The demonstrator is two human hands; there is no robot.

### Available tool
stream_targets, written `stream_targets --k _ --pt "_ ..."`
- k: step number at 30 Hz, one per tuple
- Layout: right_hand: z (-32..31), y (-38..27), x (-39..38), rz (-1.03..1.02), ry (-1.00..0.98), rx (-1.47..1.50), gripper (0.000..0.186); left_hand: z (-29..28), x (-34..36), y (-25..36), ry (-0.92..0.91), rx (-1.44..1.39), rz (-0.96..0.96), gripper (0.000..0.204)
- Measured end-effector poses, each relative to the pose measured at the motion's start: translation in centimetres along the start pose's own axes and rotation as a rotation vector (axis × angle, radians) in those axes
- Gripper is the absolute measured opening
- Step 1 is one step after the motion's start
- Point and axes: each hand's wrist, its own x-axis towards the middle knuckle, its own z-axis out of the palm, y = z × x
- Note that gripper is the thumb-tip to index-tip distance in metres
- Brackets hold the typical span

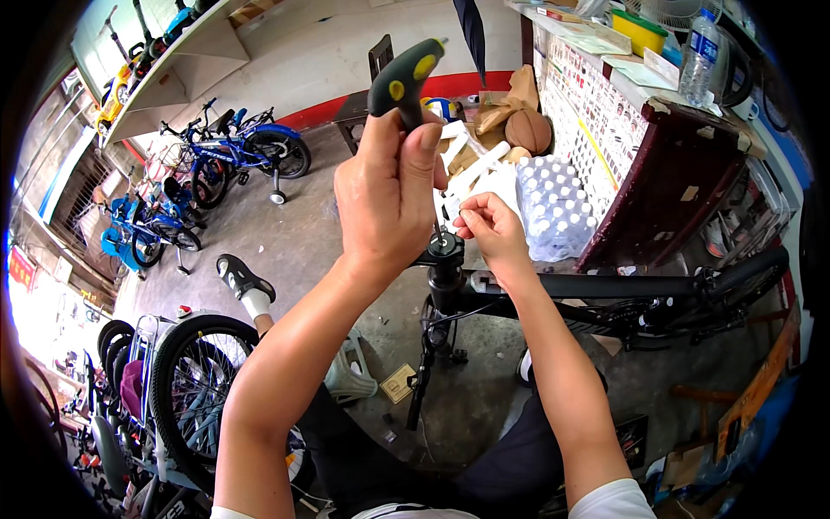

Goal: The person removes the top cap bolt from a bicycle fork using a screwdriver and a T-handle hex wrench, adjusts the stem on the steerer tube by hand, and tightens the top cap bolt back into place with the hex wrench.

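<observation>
My left hand point(387, 195) is wrapped round the dark grey handle of a T-handle hex key point(406, 76), which has yellow inserts. The key's thin shaft runs down behind my fingers to the top of the black stem point(445, 248) of a bicycle. My right hand point(497, 233) is beside the shaft, just right of the stem top, thumb and fingertips pinched together; what they hold, if anything, is too small to tell. From the stem the bicycle's black frame point(588, 285) stretches right. Part of its handlebar point(418, 394) points toward me.
Small blue bicycles point(246, 156) stand at the far left, and a large wheel point(194, 381) is near left. Shrink-wrapped bottles point(555, 208) and a basketball point(528, 131) lie beyond my right hand. A dark red cabinet point(661, 190) stands right. A small card point(399, 383) lies on the floor.
</observation>
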Motion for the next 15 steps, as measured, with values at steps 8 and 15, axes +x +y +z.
stream_targets --k 8,15 --pt "-0.1 -0.2 -0.2 0.000 -0.032 -0.056 0.010 0.3 0.5 0.9 -0.110 -0.009 -0.076 0.029" --pt "-0.2 0.1 -0.4 -0.013 -0.061 -0.047 0.010 -0.6 0.9 2.1 -0.054 -0.280 -0.203 0.049"
